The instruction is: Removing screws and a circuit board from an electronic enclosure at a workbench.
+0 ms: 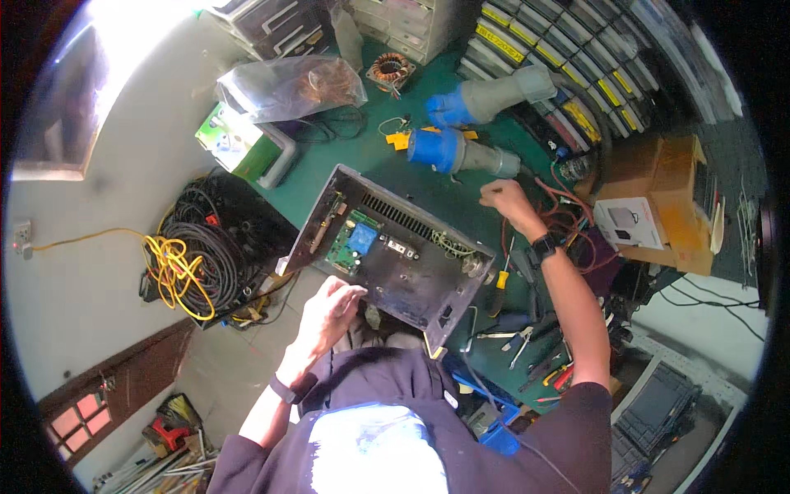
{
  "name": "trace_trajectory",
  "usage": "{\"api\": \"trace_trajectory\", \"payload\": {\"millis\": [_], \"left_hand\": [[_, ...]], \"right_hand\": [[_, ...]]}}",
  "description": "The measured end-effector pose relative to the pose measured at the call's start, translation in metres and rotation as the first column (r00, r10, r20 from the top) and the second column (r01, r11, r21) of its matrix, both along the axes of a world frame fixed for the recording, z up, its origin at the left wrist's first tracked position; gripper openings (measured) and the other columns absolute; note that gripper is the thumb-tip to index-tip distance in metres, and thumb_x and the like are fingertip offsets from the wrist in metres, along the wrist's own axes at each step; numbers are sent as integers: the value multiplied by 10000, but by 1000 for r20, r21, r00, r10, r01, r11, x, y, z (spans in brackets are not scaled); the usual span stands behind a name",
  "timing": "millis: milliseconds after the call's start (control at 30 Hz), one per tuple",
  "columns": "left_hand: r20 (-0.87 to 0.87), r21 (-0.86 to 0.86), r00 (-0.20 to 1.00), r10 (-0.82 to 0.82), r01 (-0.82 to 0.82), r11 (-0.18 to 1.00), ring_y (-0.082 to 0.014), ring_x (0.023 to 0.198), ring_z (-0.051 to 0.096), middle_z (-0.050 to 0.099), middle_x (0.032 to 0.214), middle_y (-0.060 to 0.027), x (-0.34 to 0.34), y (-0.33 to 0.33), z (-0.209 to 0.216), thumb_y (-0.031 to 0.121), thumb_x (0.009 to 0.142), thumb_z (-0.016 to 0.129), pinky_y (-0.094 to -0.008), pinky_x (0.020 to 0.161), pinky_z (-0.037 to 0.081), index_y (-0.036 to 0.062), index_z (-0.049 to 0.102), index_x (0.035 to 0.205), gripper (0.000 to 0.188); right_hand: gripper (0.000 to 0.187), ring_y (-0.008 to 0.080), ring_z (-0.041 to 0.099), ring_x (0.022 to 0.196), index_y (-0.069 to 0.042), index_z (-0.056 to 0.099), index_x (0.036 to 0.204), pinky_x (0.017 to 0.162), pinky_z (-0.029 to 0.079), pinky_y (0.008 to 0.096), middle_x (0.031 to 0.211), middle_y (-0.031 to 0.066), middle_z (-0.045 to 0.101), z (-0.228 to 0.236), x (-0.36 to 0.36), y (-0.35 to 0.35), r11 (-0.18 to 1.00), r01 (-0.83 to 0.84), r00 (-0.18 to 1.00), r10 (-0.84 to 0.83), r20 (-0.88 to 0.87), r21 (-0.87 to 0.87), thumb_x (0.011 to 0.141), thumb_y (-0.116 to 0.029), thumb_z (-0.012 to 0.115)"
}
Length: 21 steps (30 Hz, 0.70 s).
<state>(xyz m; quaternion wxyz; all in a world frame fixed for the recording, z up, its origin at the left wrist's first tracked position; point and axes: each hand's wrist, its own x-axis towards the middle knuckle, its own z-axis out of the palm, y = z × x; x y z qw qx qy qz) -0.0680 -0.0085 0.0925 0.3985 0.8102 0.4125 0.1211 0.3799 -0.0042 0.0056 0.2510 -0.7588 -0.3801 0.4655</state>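
Note:
An uncovered black metal equipment case [403, 284] sits tilted on the bench's near edge, in front of my body. Inside it are a green circuit board [341, 247] with a blue block [361, 239], a small metal-terminal module [401, 247] and thin wires [451, 245]. My left hand [327, 313] is at the case's near left edge, its fingers bent and drawn together. Beyond the case's right end, my right hand [508, 203] is over the bench with its fingers closed. Whatever either hand may hold is hidden or too small to make out.
Two blue-and-grey industrial plugs [444, 152] lie behind the case, near a copper-wound stator [390, 72]. Screwdrivers and pliers [527, 337] crowd the right side, with red cables [568, 206] and a cardboard box [658, 202] beyond. Coiled black cables [202, 235] are at left.

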Motion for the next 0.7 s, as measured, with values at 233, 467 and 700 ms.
{"api": "trace_trajectory", "payload": {"millis": [233,467,700], "left_hand": [[29,-66,993,118,-116,991,-227,821,666,619,925,-77,-23,-16,-2,-8,897,712,-347,723,558,134,738,1114,262],[73,-83,991,110,-104,991,-240,891,664,631,947,-97,-22,-12,-7,-3,915,714,-354,808,550,86,745,1115,220],[-30,-122,972,233,-235,964,-214,902,730,735,1025,-114,-41,3,-22,62,946,714,-317,845,583,39,716,1160,214]], "right_hand": [[506,372,633,1212,221,472,1386,1085,537,431,1334,307,580,-11,-10,17,914,406,800,-360,-480,-7,979,-36,628],[403,289,673,1179,97,630,1341,1045,535,368,1284,220,677,14,-4,-20,950,299,901,-251,-353,88,982,-84,653],[295,188,668,1180,-19,724,1273,1030,493,321,1282,107,733,85,-30,-71,951,106,986,-138,92,289,1025,-161,655]]}}
